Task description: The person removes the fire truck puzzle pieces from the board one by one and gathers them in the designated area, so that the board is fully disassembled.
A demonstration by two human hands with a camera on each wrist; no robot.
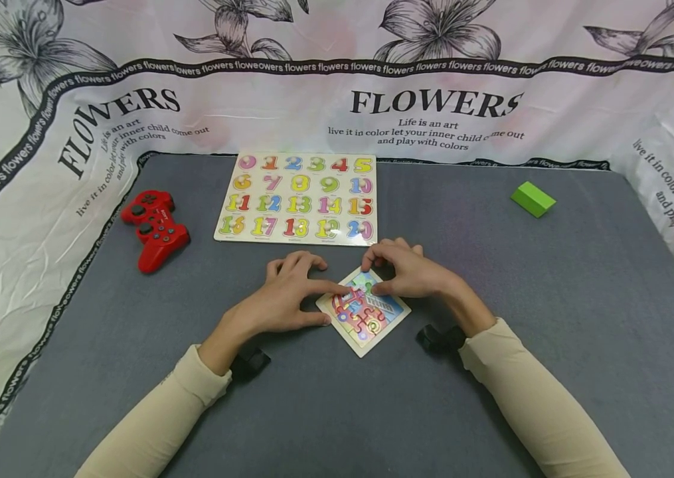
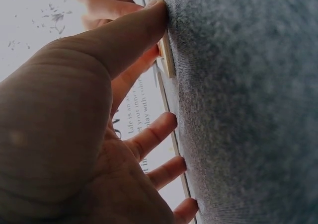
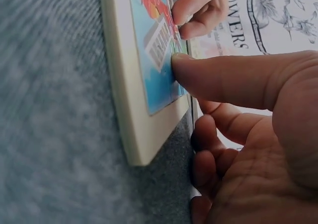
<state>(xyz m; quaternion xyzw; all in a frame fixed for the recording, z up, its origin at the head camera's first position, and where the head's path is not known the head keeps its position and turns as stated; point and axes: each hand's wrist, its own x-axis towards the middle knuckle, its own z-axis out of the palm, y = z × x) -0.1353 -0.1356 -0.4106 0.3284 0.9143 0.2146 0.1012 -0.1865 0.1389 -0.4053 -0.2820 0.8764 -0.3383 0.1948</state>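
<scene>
Grey surface [image 1: 337, 411] ahead, and at its middle sits the small jigsaw [image 1: 365, 317]: the left hand [image 1: 293, 292], fingers extended, touches its left corner, while the right hand [image 1: 408, 268] pinches its far corner; number board [image 1: 297, 198] just beyond, red controller [image 1: 157, 230] far left, green block [image 1: 533, 199] far right.

Puzzle [image 1: 366, 315], far side: the number board [image 1: 315, 184] lies just beyond, leaving a narrow strip of bench [image 1: 582, 318], partly covered by the right hand [image 1: 406, 271].
Puzzle, left edge: the left hand [image 1: 296, 292] blocks it.
Puzzle, near corner: open bench leads up between the sleeves [image 1: 157, 411]; a black device [image 1: 251, 364] beside each wrist narrows the way.
Right of the number board: wide passage to the green block [image 1: 534, 199].
Red controller [image 1: 156, 229]: an obstacle at left, with a lane between it and the number board.
</scene>
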